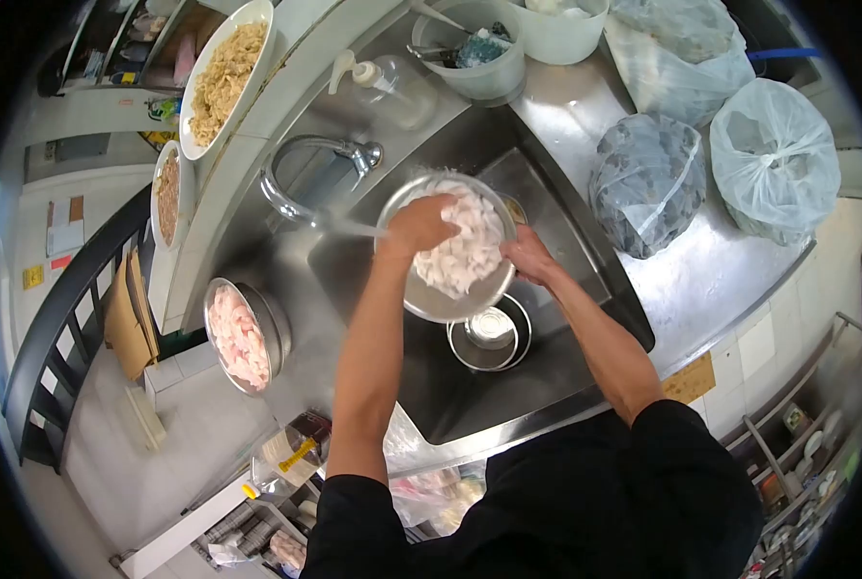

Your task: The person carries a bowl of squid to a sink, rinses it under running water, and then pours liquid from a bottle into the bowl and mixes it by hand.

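Note:
My right hand is closed on the right rim of a metal bowl held over the sink. Pale, whitish raw meat pieces fill much of the bowl. Inside it, my left hand rests on the pieces with thumb and fingers apart; some fingertips are hidden among them. A curved tap reaches towards the bowl from the left, and a blurred stream of water runs from its mouth towards my left wrist. Below the bowl, a round metal pot stands in the sink.
The steel sink surrounds the work. Left of it sits another bowl of pink raw meat. Tied plastic bags stand on the right counter. Behind are a pump bottle and a plastic tub. A white dish of brownish food stands upper left.

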Tool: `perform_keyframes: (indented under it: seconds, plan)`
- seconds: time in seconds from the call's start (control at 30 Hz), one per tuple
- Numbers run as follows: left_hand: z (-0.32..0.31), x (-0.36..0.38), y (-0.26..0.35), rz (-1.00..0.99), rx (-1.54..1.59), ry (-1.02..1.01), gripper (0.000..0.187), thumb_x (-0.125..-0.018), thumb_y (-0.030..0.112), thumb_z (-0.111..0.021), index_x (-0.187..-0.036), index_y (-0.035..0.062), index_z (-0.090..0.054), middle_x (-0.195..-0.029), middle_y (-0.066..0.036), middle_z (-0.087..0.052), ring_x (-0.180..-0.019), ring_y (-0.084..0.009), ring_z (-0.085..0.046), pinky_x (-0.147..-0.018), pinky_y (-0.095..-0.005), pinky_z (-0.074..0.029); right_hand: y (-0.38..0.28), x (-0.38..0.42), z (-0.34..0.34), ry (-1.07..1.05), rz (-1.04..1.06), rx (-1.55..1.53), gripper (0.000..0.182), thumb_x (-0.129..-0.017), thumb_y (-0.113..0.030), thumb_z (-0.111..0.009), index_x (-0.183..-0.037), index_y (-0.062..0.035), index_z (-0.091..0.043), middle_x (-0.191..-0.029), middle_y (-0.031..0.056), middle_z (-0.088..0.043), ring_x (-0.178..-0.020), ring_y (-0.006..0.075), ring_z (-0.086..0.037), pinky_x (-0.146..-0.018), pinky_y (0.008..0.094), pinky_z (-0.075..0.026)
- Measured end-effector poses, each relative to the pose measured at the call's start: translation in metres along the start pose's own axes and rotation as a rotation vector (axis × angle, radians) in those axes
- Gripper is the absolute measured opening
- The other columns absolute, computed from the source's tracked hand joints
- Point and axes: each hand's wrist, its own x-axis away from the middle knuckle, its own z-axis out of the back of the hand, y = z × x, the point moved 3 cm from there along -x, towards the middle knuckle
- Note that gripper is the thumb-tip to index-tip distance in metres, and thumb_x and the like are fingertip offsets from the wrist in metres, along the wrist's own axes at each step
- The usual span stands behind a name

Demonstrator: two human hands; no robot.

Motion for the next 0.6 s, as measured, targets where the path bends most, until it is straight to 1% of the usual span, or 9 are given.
perform_keyframes:
  seconds: [0.03,0.07,0.17,0.2,0.3,0.33,0.47,0.57,0.6]
  plan:
    - [-0.01,-0.003,0.0,-0.026,-0.24,0.171,0.062,-0.068,0.027,-0.071,-0.125,0.0109,-0.052,-0.121,-0.019,-0.054,-0.111,-0.0337,-0.051,-0.092,-0.0414,-0.043,-0.006,0.004,0.002,-0.042,0.071,0.033,0.042,-0.07,-0.002,-0.047,-0.11,0.0029,-0.058,-0.084,0.0136,-0.064,-0.061,0.018,-0.062,-0.042,0.0301,-0.047]
    - [-0.025,-0.003,0.001,-0.049,-0.476,0.336,0.065,-0.066,0.028,-0.073,-0.125,0.0129,-0.051,-0.123,-0.02,-0.051,-0.114,-0.0355,-0.048,-0.093,-0.0442,-0.043,-0.01,0.007,0.002,-0.003,0.1,-0.058,0.037,-0.07,-0.003,-0.047,-0.104,0.0025,-0.06,-0.07,0.0111,-0.061,-0.049,0.0147,-0.057,-0.033,0.0284,-0.039]
    - [-0.073,-0.003,0.012,0.021,-0.455,0.474,0.069,-0.062,0.027,-0.075,-0.125,0.0166,-0.049,-0.123,-0.02,-0.047,-0.116,-0.0385,-0.044,-0.093,-0.0478,-0.041,0.001,0.008,-0.006,-0.043,-0.092,-0.046,0.033,-0.071,-0.005,-0.047,-0.101,0.0011,-0.059,-0.059,0.0081,-0.056,-0.038,0.0123,-0.049,-0.027,0.0274,-0.032]
    - [-0.077,-0.001,0.009,-0.046,-0.396,0.565,0.063,-0.062,0.019,-0.075,-0.121,0.0163,-0.052,-0.117,-0.02,-0.05,-0.11,-0.0381,-0.048,-0.093,-0.0459,-0.041,0.014,0.003,-0.009,-0.026,-0.063,-0.068,0.034,-0.071,-0.005,-0.048,-0.103,0.0003,-0.058,-0.054,0.0063,-0.054,-0.034,0.0122,-0.046,-0.027,0.0273,-0.032]
    - [-0.083,-0.019,-0.028,-0.179,-0.17,0.462,0.056,-0.064,0.014,-0.073,-0.118,0.0147,-0.056,-0.111,-0.017,-0.051,-0.108,-0.037,-0.049,-0.091,-0.0469,-0.044,0.014,0.019,-0.004,0.014,-0.048,-0.066,0.034,-0.071,-0.005,-0.048,-0.103,-0.0004,-0.058,-0.056,0.0065,-0.054,-0.034,0.0119,-0.045,-0.027,0.0272,-0.033]
    - [-0.073,-0.011,-0.027,-0.36,-0.078,0.412,0.045,-0.07,0.004,-0.066,-0.114,0.01,-0.059,-0.11,-0.018,-0.056,-0.102,-0.0329,-0.056,-0.085,-0.0408,-0.048,0.019,0.02,0.0,0.045,-0.092,-0.105,0.038,-0.07,-0.004,-0.048,-0.106,-0.0011,-0.057,-0.061,0.0079,-0.056,-0.038,0.0127,-0.047,-0.029,0.028,-0.035]
    - [-0.035,0.034,-0.012,-0.276,0.353,0.322,0.042,-0.073,0.002,-0.063,-0.115,0.0068,-0.058,-0.115,-0.018,-0.058,-0.099,-0.0312,-0.06,-0.081,-0.0364,-0.05,0.026,0.02,0.01,0.101,-0.066,-0.122,0.042,-0.068,-0.004,-0.048,-0.11,0.0001,-0.054,-0.07,0.0108,-0.057,-0.044,0.0148,-0.05,-0.031,0.0292,-0.035]
    - [-0.017,0.058,-0.028,0.001,0.434,0.951,0.04,-0.075,0.002,-0.062,-0.115,0.0037,-0.057,-0.114,-0.017,-0.06,-0.096,-0.0287,-0.063,-0.082,-0.035,-0.05,0.031,0.018,0.02,0.107,-0.085,-0.062,0.043,-0.067,-0.003,-0.049,-0.109,0.0014,-0.054,-0.073,0.0109,-0.058,-0.045,0.0144,-0.05,-0.031,0.0285,-0.034]
    - [-0.028,0.067,-0.046,-0.013,0.15,1.191,0.047,-0.076,0.004,-0.064,-0.121,0.0019,-0.051,-0.116,-0.019,-0.059,-0.098,-0.0288,-0.062,-0.082,-0.0359,-0.05,0.03,0.02,0.025,0.097,-0.085,-0.035,0.043,-0.067,-0.003,-0.049,-0.109,0.0014,-0.054,-0.073,0.0109,-0.058,-0.045,0.0144,-0.05,-0.031,0.0285,-0.034]
